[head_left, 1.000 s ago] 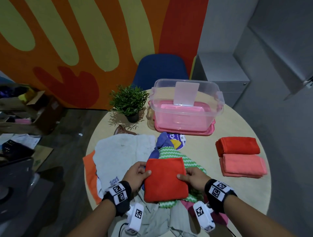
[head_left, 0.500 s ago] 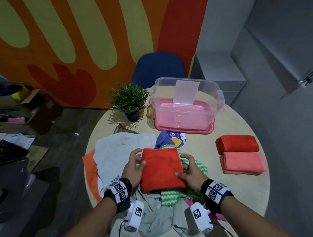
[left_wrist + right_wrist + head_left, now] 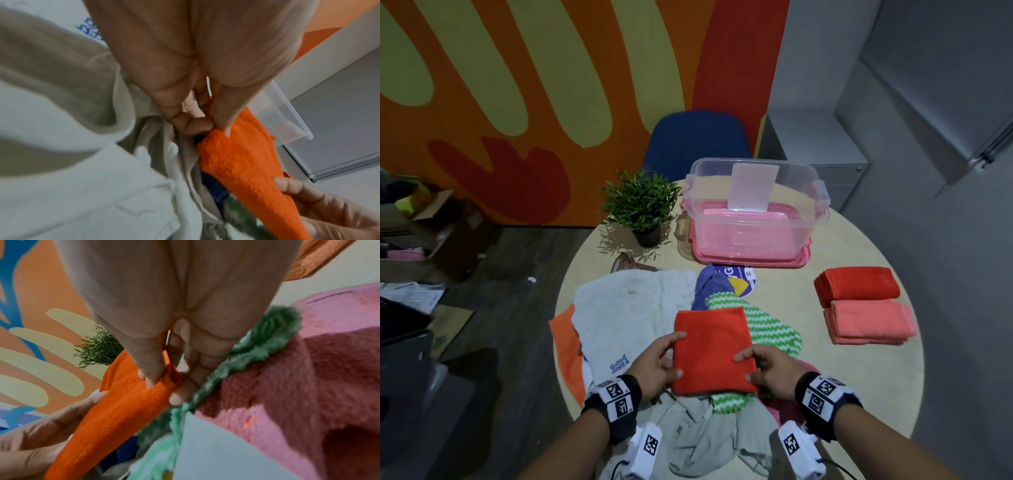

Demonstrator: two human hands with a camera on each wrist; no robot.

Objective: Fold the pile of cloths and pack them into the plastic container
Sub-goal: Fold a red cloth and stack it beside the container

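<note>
We look down at a round, light wooden table [image 3: 808,404] from a camera on the person's head. Both hands hold a folded orange-red cloth [image 3: 712,353] above a heap of unfolded cloths near the table's front edge. The left hand [image 3: 654,366] pinches the cloth's left edge, thumb on top and fingers curled under it. The right hand [image 3: 770,371] pinches the right edge in the same way, thumb on top. The two wrist cameras show each thumb pressing the thick orange fold against the fingers below.

Under the held cloth lies a green and white zigzag cloth [image 3: 767,325]. To its left spreads a pale grey-white towel [image 3: 626,318] with small blue lettering, and a flat orange cloth [image 3: 565,349] peeks out beneath the towel's left edge. A blue-purple cloth [image 3: 705,287] lies behind the zigzag one, a grey garment [image 3: 709,435] hangs at the front edge, and a pink cloth [image 3: 784,416] shows under the right wrist.

At the far side of the table stands the clear plastic container [image 3: 756,212], open on top, resting on its pink lid [image 3: 750,262]. A white card [image 3: 751,186] leans upright inside it. To its left stands a small potted green plant [image 3: 640,202].

On the right side of the table, well apart from the heap, two folded cloths lie side by side, touching: a red one [image 3: 859,284] farther away and a salmon-pink one [image 3: 869,320] nearer. A blue chair [image 3: 698,140] stands behind the table, against a wall painted orange, red and yellow-green.
</note>
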